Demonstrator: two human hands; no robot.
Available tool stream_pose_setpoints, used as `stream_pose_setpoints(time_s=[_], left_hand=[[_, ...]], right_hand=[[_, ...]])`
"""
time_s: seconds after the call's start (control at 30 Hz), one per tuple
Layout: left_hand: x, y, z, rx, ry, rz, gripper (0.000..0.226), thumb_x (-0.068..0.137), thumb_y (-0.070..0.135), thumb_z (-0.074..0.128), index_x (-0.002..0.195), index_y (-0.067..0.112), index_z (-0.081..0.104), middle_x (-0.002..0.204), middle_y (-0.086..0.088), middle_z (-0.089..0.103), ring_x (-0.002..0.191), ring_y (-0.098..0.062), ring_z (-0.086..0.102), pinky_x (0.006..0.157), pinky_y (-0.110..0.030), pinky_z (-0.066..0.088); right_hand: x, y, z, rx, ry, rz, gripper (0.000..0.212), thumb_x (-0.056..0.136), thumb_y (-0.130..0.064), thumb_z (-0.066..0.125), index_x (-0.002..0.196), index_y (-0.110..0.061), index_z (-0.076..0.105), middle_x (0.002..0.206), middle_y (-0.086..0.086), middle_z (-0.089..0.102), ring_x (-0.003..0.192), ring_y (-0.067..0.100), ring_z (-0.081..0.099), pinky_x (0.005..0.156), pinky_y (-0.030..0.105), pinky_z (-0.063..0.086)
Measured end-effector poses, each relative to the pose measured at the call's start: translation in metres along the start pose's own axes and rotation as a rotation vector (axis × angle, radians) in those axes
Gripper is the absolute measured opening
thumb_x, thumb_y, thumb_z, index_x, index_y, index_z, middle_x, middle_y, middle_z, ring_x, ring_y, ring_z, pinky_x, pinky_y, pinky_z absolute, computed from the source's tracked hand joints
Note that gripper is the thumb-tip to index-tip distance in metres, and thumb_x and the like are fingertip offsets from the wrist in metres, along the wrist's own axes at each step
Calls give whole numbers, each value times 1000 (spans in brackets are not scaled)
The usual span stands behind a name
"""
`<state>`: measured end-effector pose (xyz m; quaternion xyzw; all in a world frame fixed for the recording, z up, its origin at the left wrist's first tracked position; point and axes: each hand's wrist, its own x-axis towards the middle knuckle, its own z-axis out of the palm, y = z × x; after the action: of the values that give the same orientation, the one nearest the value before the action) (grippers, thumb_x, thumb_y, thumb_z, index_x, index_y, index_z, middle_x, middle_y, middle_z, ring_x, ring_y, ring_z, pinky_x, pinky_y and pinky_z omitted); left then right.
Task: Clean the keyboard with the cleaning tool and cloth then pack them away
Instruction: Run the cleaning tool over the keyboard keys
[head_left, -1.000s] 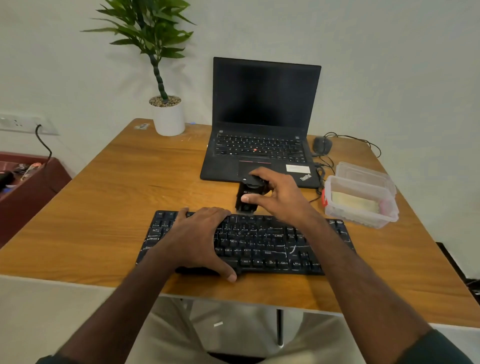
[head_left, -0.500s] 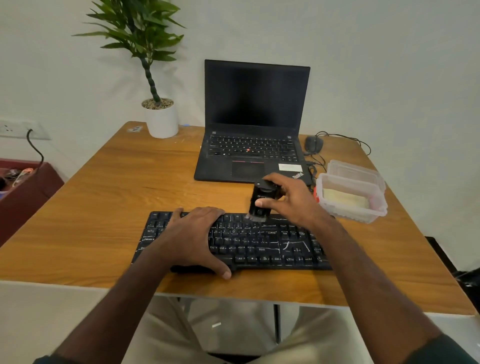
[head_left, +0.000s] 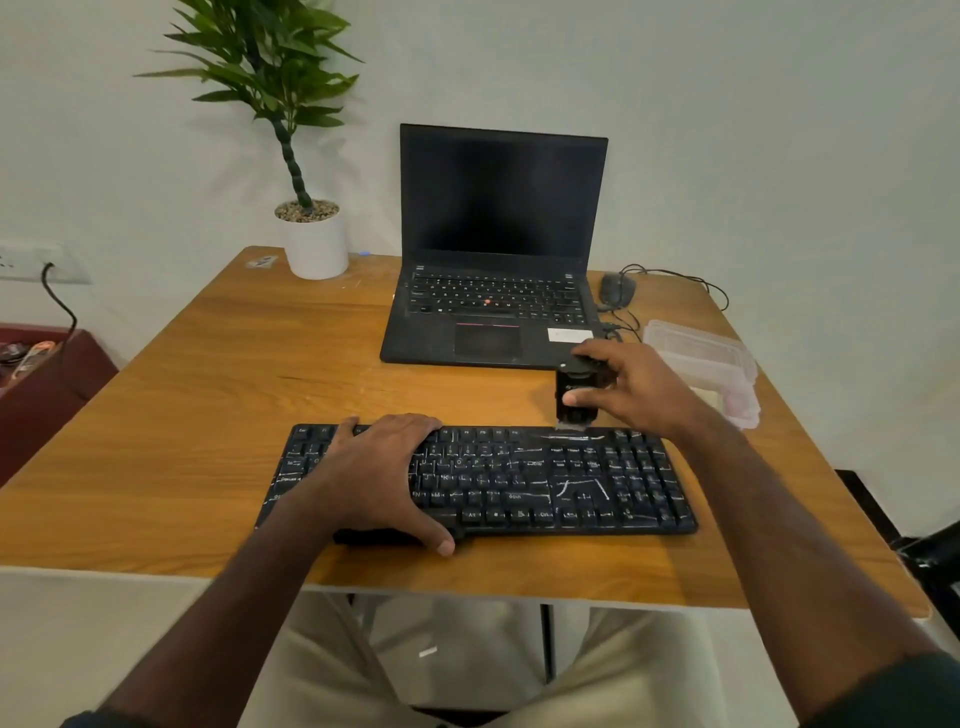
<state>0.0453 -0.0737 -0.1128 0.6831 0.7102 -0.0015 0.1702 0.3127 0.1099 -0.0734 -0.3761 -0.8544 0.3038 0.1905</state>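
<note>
Head view shows our right hand (head_left: 636, 387) pinching the small black brush-tipped cleaning tool (head_left: 575, 399) at the black keyboard's (head_left: 545, 478) far edge; left hand (head_left: 382, 470) presses flat. We should sweep lightly along each row, keeping bristles upright.

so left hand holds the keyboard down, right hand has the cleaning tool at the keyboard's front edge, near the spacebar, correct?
Not quite. The head view shows the right hand holding the cleaning tool at the keyboard's back edge, by the top row. The left hand does rest on the keyboard.
</note>
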Motion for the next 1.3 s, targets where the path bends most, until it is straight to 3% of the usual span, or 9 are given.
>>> stream_pose_setpoints(time_s=[0.1,0.3,0.47,0.57,0.73,0.9,1.03,1.13,1.3], left_hand=[[1,0,0,7,0,-3,146,39,99,62,158,32,10,166,11,16,151,-12,16,122,-58,3],[0,-1,2,-13,9,-2,146,38,99,62,158,34,9,165,12,17,151,-12,17,123,-57,2],[2,1,-2,-1,-31,-11,148,38,97,65,158,31,10,165,10,17,151,-13,18,121,-61,0],[11,16,-5,94,-23,16,152,40,102,57,159,24,5,167,2,11,153,-19,13,117,-68,-6],[31,78,14,152,35,159,152,46,103,52,160,18,-1,169,0,2,154,-19,4,116,-71,-4],[42,85,20,123,51,142,148,47,98,60,159,20,4,166,3,9,152,-19,8,120,-65,4],[42,83,19,128,44,153,149,45,99,59,159,21,4,166,4,9,152,-18,9,120,-63,7],[40,78,20,147,46,156,151,42,101,56,159,22,4,166,6,9,152,-16,9,120,-61,10],[39,73,14,148,24,160,145,46,102,52,160,25,4,167,6,10,151,-15,12,120,-58,12]], right_hand=[[-2,-8,7,157,70,-49,39,82,-25,83,115,-31,64,109,-10,69,104,12,65,90,31,52],[-11,1,17,162,-57,-44,37,84,-20,81,114,-35,65,110,-11,69,106,7,63,88,27,51],[-15,17,-18,0,18,10,49,81,-26,83,126,-29,64,117,0,70,107,18,64,94,38,53],[-15,4,-6,103,70,-47,40,81,-24,83,117,-30,65,107,-7,69,97,11,63,81,29,49],[-17,-4,24,166,9,-102,36,82,-24,83,109,-38,64,104,-13,69,98,4,64,78,16,50],[-25,20,-8,65,-26,-58,39,82,-25,83,112,-40,63,107,-9,70,104,10,65,90,35,56],[-25,32,-22,39,78,-67,40,82,-30,83,116,-38,64,110,-9,71,103,14,67,91,46,56],[-29,34,-14,152,87,-95,41,79,-38,82,116,-31,67,106,-9,70,101,16,66,86,41,57],[-18,31,4,133,92,-75,41,81,-26,84,116,-34,64,107,-6,69,98,4,65,79,22,53]])
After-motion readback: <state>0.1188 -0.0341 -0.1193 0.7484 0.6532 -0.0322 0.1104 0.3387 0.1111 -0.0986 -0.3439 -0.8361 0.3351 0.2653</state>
